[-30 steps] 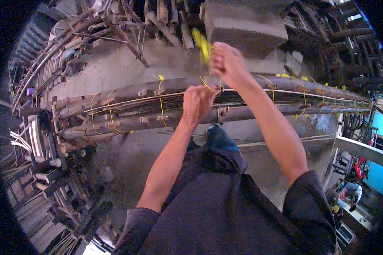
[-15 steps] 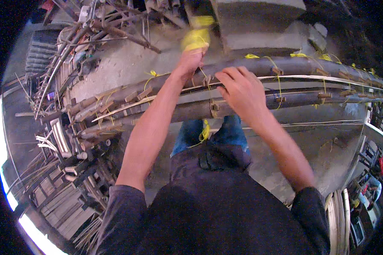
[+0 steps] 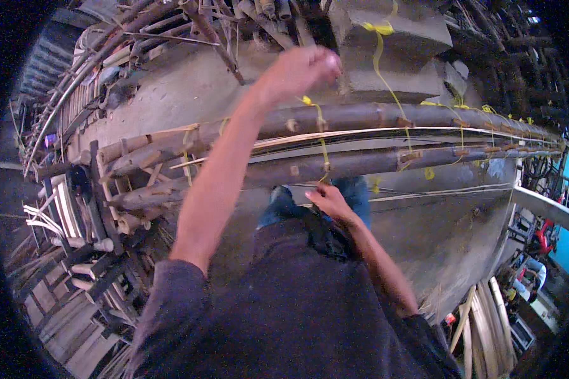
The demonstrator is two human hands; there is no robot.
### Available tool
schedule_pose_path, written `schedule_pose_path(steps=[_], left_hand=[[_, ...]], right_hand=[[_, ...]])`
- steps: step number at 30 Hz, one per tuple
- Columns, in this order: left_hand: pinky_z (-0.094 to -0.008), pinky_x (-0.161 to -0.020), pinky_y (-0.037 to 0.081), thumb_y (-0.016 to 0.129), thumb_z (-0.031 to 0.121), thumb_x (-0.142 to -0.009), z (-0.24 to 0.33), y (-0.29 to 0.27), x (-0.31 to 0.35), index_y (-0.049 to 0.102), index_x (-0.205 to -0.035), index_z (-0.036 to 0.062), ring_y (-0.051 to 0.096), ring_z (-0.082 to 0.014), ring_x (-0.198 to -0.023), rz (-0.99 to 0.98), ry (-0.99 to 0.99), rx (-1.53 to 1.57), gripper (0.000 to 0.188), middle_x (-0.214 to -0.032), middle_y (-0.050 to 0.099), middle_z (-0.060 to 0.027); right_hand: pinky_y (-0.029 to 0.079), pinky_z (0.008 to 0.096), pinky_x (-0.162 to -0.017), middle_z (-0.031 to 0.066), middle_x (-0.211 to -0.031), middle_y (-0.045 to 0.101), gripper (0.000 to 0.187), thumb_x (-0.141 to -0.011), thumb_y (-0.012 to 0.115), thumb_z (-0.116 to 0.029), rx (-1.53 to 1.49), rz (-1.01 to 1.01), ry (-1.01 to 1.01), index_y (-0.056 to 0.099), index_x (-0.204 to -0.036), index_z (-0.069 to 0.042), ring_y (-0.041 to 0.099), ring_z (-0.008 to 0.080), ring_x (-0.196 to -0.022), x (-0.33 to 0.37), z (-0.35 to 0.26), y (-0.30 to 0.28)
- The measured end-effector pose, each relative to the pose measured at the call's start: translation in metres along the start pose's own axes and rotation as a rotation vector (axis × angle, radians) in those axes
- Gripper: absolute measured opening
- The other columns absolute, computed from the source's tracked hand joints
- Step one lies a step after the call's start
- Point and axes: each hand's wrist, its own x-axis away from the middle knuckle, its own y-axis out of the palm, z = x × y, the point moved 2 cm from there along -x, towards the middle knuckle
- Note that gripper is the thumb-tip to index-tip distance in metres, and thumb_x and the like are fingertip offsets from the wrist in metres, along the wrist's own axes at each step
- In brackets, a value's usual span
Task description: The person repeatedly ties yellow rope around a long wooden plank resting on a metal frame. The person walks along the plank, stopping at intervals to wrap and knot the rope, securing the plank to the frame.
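Two brown bamboo poles (image 3: 360,116) run side by side across the view, with thin pale strips between them. A yellow cord (image 3: 323,144) crosses both poles in front of me. My right hand (image 3: 332,203) is at the near side of the lower pole, thumb and fingers pinched at this cord's lower end. Beyond the upper pole, my left hand (image 3: 310,66) is raised with curled fingers, slightly blurred; anything inside it is hidden. To its right, a long loose yellow strand (image 3: 377,57) stretches from the upper pole to a yellow tangle.
More yellow ties and small wooden pegs (image 3: 403,122) line the poles to the right. Stacked bamboo and wooden pieces (image 3: 76,341) crowd the left. Pale slats (image 3: 487,322) stand at the lower right. A concrete block (image 3: 392,79) lies beyond the poles.
My right hand has moved from above the upper pole down to the near side of the lower pole. My left hand has moved up and right. The view has shifted.
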Motion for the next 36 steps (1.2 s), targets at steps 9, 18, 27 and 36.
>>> schedule_pose_path(steps=[9,18,27,36], left_hand=[[-0.0321,-0.088,0.043,0.047,0.024,-0.095,0.011,0.023,0.140,0.061,-0.100,0.0012,0.059,-0.0199,-0.099,0.146,0.129,0.150,0.028,-0.098,0.064,-0.0097],[-0.0238,-0.072,0.041,0.042,0.028,-0.094,0.016,0.018,0.118,0.046,-0.073,0.0072,0.041,-0.0083,-0.068,0.377,0.025,0.658,0.029,-0.074,0.051,-0.0012],[-0.0270,-0.068,0.040,0.050,0.028,-0.088,0.071,0.029,0.083,0.050,-0.072,0.0047,0.048,-0.0107,-0.066,0.331,-0.065,0.321,0.028,-0.072,0.047,0.0010],[-0.0281,-0.057,0.039,0.046,0.026,-0.087,0.062,0.025,0.031,0.044,-0.065,0.0048,0.044,-0.0116,-0.058,0.345,-0.240,-0.101,0.031,-0.059,0.043,-0.0039]], right_hand=[[0.044,0.0349,-0.065,0.0103,-0.067,0.052,0.019,-0.085,0.058,-0.021,1.053,-0.191,-1.098,0.061,-0.086,-0.002,0.055,0.0264,-0.069,-0.021,-0.321,0.015],[0.045,0.0280,-0.057,0.0034,-0.071,0.058,0.027,-0.092,0.048,-0.025,0.355,0.191,-0.450,0.059,-0.086,-0.001,0.055,0.0154,-0.061,-0.162,-0.194,-0.055],[0.043,0.0305,-0.052,0.0072,-0.059,0.057,0.030,-0.090,0.048,-0.025,-0.066,-0.315,-0.484,0.054,-0.071,-0.003,0.057,0.0150,-0.055,0.012,-0.158,-0.001],[0.048,0.0440,-0.058,0.0147,-0.071,0.059,0.020,-0.084,0.053,-0.021,0.495,-0.317,-0.513,0.055,-0.072,-0.006,0.060,0.0332,-0.066,-0.009,-0.036,0.024]])
